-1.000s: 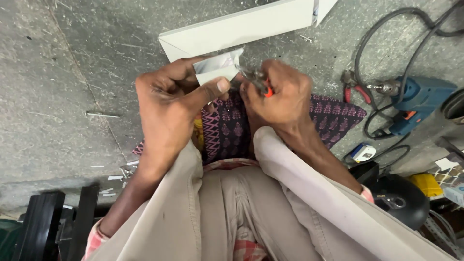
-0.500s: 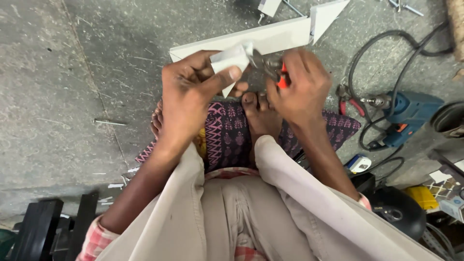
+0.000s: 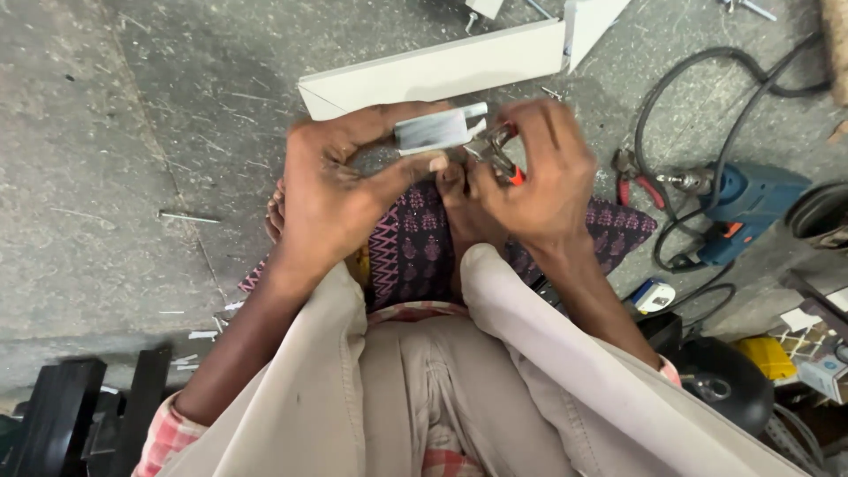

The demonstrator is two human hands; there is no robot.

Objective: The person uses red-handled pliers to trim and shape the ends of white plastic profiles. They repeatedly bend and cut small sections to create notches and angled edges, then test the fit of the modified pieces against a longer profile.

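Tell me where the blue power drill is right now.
In the head view the blue power drill lies on the concrete floor at the right, just past the right hand, beside the red-handled pliers and ringed by a black cable.

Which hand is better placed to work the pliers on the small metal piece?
Right. The right hand already grips the red-handled pliers, whose nose meets the small metal piece. The left hand is occupied holding that piece.
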